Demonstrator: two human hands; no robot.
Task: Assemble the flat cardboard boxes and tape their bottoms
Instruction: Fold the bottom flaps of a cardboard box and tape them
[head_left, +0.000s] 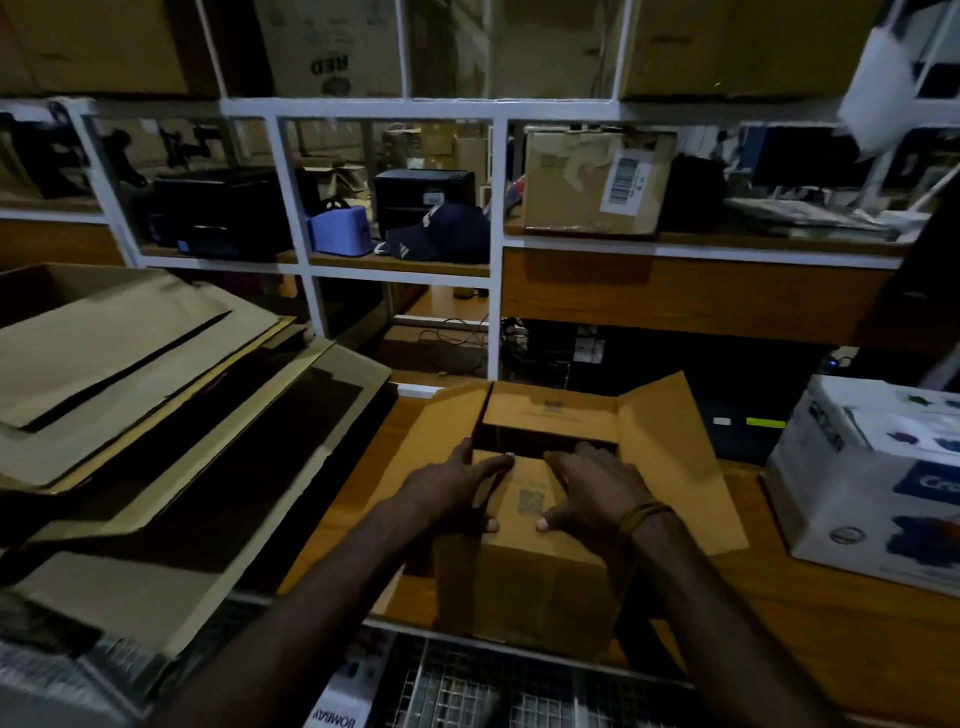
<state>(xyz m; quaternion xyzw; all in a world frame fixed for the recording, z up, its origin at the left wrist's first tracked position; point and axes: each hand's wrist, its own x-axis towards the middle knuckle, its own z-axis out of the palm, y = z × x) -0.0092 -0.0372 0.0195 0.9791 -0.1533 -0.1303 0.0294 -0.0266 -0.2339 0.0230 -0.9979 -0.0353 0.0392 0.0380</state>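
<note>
A small brown cardboard box (524, 582) stands on the wooden table (810, 639) right in front of me. Its near flap is folded flat under both hands. The far flap (550, 410) tilts inward, and a dark gap stays between the two. The right side flap (675, 457) and the left side flap (441, 421) stand out to the sides. My left hand (452, 488) presses flat on the near flap's left part, thumb on the box front. My right hand (597, 488), a cord band at its wrist, presses the right part. No tape is in sight.
A pile of flat cardboard sheets (156, 415) slopes at the left. A white printed carton (878, 483) stands at the right on the table. White shelving (498, 249) behind holds a labelled box, black devices and a cap. A wire grid (493, 691) lies below the table's near edge.
</note>
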